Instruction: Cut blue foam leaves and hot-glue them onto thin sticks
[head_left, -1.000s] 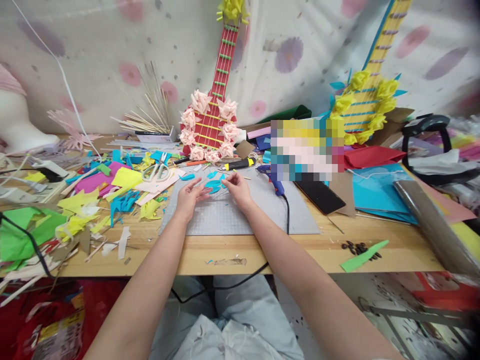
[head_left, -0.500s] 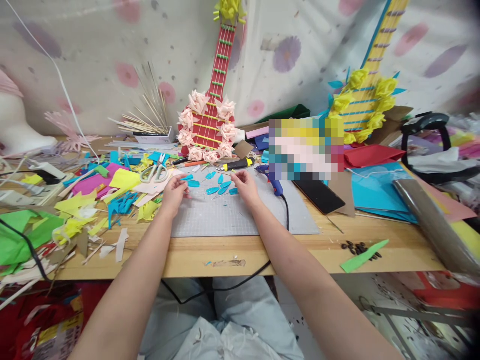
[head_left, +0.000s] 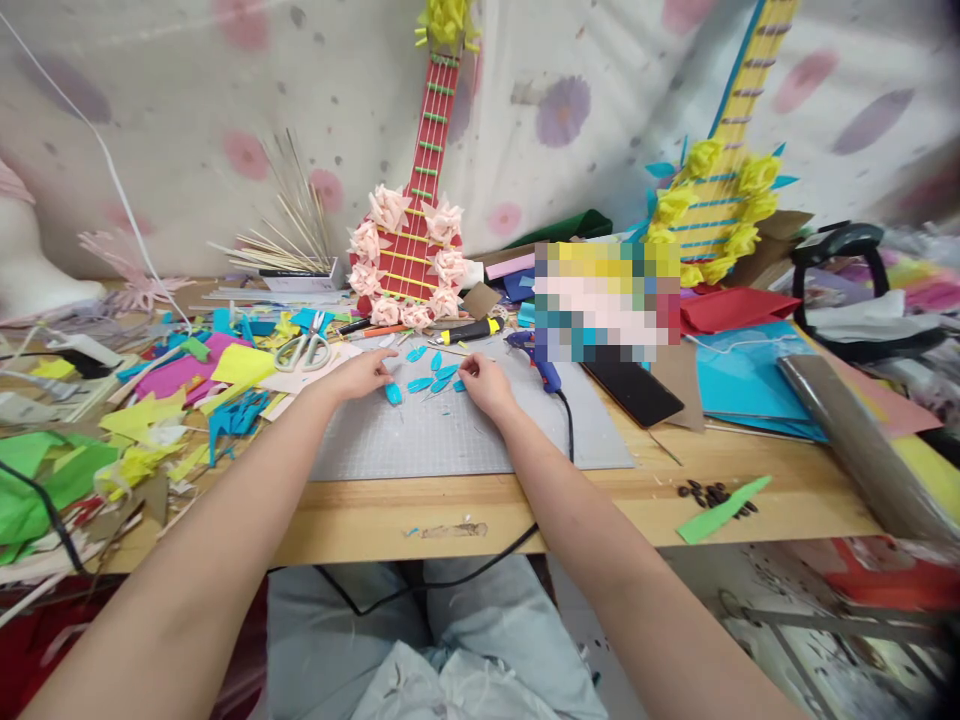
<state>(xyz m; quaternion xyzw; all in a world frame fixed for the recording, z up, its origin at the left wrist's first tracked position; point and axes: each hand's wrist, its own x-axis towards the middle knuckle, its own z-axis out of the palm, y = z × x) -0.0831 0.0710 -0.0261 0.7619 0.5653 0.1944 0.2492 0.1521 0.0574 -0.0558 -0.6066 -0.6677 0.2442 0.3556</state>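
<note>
My left hand (head_left: 360, 377) is over the left part of the grey cutting mat (head_left: 420, 450). Its thumb and fingers are closed at the end of a small blue paper leaf (head_left: 394, 394), which hangs below the fingertips. My right hand (head_left: 486, 384) is over the mat's middle with its fingertips pinched together. What they hold, if anything, is too small to make out; a blue scrap lies close by them. Between my hands several blue paper leaves (head_left: 441, 374) are scattered on the mat. Right of my right hand rests a blue glue gun (head_left: 546, 370).
Scissors (head_left: 304, 347) lie on coloured paper scraps at the left. A yellow-black utility knife (head_left: 472, 331) is behind the leaves. A red paper guitar (head_left: 415, 255) and a yellow one (head_left: 712, 220) stand at the back. Right are a phone (head_left: 637, 388) and dark beads (head_left: 716, 497).
My left hand has turned inward, its forearm swinging left, and a blue leaf now hangs below its fingertips. My right hand has shifted slightly left and down. The whole view has moved a little.
</note>
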